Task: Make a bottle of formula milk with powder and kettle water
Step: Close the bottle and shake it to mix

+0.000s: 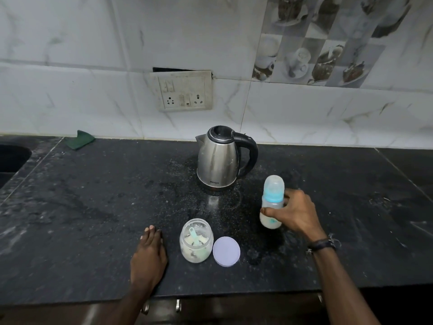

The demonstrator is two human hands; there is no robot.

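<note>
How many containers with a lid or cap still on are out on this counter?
2: the kettle at the back, and the baby bottle in the right hand.

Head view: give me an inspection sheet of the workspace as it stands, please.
Surface: black speckled stone counter, streaked with pale residue.
Job's things: steel electric kettle with black handle, upright at the back; clear baby bottle with blue collar and cap, milky liquid inside; open clear powder jar with a scoop inside; its lilac round lid flat beside it.
Clutter: green cloth by the wall.
Grips: right hand holds the bottle; left hand rests flat on the counter.
Cables: nothing seen.
Surroundings: white marble-look wall tiles, grimy socket panel.
</note>
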